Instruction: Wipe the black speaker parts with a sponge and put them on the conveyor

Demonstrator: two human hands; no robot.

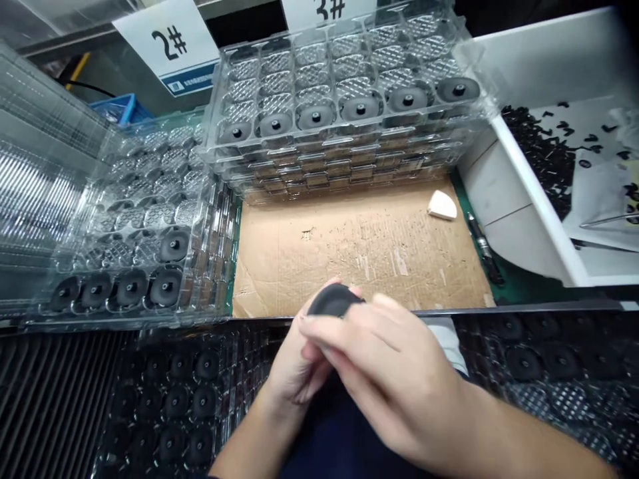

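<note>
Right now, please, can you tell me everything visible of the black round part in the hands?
The black round part is mostly hidden. Only a curved, matte upper edge shows; it looks like plastic or rubber. It sits tilted between the left hand and the right hand, whose fingers cover most of it, just above the near edge of the cardboard.

Stacked clear plastic trays (344, 86) border a cardboard sheet (359, 259), beside a white bin (536, 193).
</note>
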